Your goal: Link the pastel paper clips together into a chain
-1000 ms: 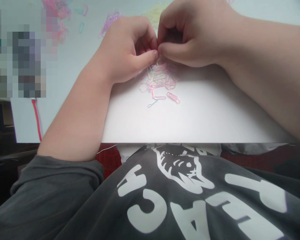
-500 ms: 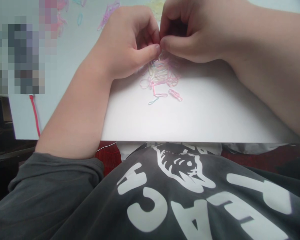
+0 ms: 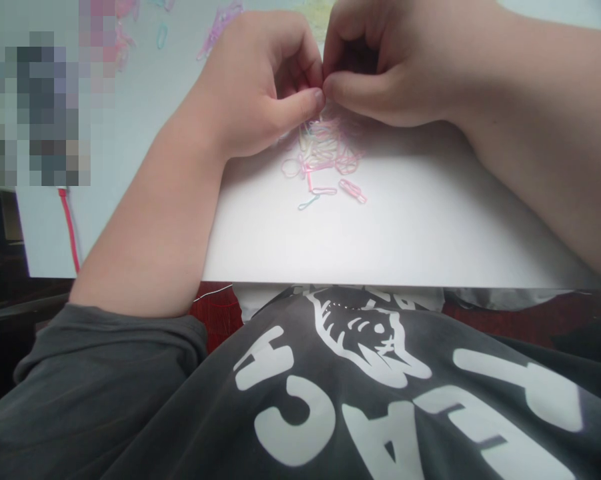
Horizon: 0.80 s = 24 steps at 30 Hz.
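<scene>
My left hand is closed in a pinch, thumb against the index finger. Right beside it, my right hand pinches too, and the fingertips of both meet. Whatever lies between them is hidden or too small to make out. Just below the fingertips is a loose heap of small pastel rubber bands, pink, white and yellowish. Nearer me, a pink band and a pale blue band lie apart from the heap.
Further back on the white table are a purple bunch of bands, a yellow bunch, a pink bunch and a single blue band. A red cable runs over the left edge from a blurred object.
Both hands keep the same pinch, fingertips together. The whole view has shifted very slightly; the bands lie as before.
</scene>
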Each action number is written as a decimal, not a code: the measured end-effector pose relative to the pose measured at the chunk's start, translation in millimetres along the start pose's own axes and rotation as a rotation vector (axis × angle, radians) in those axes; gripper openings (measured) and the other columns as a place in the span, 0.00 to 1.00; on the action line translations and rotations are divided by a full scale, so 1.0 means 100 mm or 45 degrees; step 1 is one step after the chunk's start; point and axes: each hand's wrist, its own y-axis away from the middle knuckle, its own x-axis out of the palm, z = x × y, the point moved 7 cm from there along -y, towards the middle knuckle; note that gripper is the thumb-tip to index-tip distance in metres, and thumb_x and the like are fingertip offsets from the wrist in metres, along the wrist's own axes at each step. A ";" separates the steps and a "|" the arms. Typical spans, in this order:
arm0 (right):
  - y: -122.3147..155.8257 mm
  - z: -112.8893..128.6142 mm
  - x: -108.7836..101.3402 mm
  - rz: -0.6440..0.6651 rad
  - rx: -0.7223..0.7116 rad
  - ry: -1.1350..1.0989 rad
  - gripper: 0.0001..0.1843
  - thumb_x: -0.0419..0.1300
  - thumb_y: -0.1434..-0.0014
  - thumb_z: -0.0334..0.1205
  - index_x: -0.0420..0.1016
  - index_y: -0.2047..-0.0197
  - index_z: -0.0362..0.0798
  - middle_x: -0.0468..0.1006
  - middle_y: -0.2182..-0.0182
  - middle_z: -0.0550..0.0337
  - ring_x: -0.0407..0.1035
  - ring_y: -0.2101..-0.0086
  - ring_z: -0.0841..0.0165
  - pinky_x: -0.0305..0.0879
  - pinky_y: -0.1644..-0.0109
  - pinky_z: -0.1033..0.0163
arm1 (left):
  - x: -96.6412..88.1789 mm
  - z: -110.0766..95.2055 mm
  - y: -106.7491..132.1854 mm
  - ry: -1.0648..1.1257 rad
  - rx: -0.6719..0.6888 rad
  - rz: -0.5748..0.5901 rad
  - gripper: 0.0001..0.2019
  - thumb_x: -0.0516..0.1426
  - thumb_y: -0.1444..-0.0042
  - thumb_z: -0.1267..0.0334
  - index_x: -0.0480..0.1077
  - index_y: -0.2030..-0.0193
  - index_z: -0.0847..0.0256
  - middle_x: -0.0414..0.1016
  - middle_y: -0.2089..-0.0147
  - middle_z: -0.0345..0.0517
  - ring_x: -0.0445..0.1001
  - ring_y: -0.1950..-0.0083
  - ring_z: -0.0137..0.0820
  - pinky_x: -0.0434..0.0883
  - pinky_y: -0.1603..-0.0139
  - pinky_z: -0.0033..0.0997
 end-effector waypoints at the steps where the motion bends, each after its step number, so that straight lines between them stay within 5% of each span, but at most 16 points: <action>1: 0.00 0.00 0.00 -0.005 -0.005 0.002 0.22 0.51 0.43 0.44 0.78 0.51 0.45 0.76 0.58 0.54 0.62 0.61 0.70 0.50 0.57 0.59 | 0.00 0.00 0.00 0.001 -0.005 0.003 0.05 0.59 0.41 0.64 0.75 0.60 0.57 0.75 0.62 0.43 0.67 0.63 0.24 0.64 0.59 0.33; 24: -0.04 0.01 0.00 -0.030 -0.005 -0.079 0.10 0.54 0.44 0.41 0.75 0.64 0.47 0.77 0.66 0.57 0.59 0.69 0.75 0.53 0.60 0.62 | 0.01 0.09 -0.01 0.091 -0.096 -0.014 0.04 0.62 0.42 0.59 0.73 0.65 0.54 0.76 0.68 0.37 0.67 0.67 0.24 0.67 0.62 0.34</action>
